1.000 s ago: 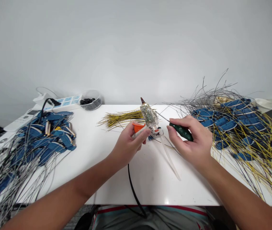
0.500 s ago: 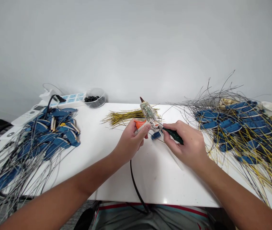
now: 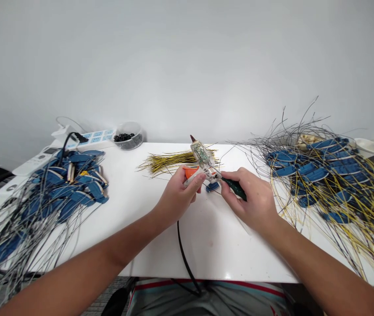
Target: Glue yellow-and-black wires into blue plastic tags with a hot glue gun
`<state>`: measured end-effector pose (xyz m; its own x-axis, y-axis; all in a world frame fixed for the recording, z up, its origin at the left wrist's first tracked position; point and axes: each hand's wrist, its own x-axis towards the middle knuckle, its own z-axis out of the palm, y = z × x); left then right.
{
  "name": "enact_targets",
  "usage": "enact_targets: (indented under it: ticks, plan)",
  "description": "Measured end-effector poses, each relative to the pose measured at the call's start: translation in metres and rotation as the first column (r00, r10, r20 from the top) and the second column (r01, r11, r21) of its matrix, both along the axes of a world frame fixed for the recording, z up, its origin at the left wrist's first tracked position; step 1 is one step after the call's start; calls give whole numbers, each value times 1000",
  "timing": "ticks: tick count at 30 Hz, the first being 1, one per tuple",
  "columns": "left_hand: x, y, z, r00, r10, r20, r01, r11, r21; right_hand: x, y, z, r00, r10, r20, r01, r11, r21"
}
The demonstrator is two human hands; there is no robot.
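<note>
My left hand (image 3: 178,188) is closed around the handle of a glue gun (image 3: 203,156), a pale, worn body with an orange trigger (image 3: 190,171) and a dark nozzle aimed up and left. In my right hand (image 3: 253,195) a tool with a dark green handle (image 3: 235,188) is pinched, its front end against the rear of the gun; the tip is hard to make out. A translucent stick (image 3: 244,226) shows below my right hand. Beneath the gun lies a small blue piece (image 3: 212,188), partly hidden. Behind it lies a bundle of yellow and black wires (image 3: 167,161).
Blue wired parts are heaped at left (image 3: 81,195) and right (image 3: 317,173), their loose wires spreading over the white table (image 3: 141,245). A clear bowl (image 3: 136,141) of small black pieces stands beside a power strip (image 3: 98,137). A black cable (image 3: 184,252) hangs toward my lap.
My right hand has shifted slightly left, bringing the green-handled tool closer against the gun's rear. The left hand keeps its grip, and the whole view has shifted a little.
</note>
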<state>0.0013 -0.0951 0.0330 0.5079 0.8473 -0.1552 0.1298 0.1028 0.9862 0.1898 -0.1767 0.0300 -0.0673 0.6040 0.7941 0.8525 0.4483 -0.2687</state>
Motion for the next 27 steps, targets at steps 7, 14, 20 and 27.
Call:
enact_targets:
  ticks: [7, 14, 20, 27]
  plan:
    - [0, -2, 1, 1000, -10, 15, 10, 1000, 3, -3, 0, -3, 999, -5, -36, 5, 1000, -8]
    - [-1, -1, 0, 999, -22, 38, 22, 1000, 15, -5, -2, -7, 998, 0, -64, 0, 1000, -6]
    - [2, -16, -7, 987, -141, -78, 151, 977, 151, -7, 0, -5, 999, -33, -15, 33, 999, 15]
    - [3, -18, -2, 996, -91, 24, 90, 995, 46, -6, -7, 6, 984, -175, -45, 180, 965, 192]
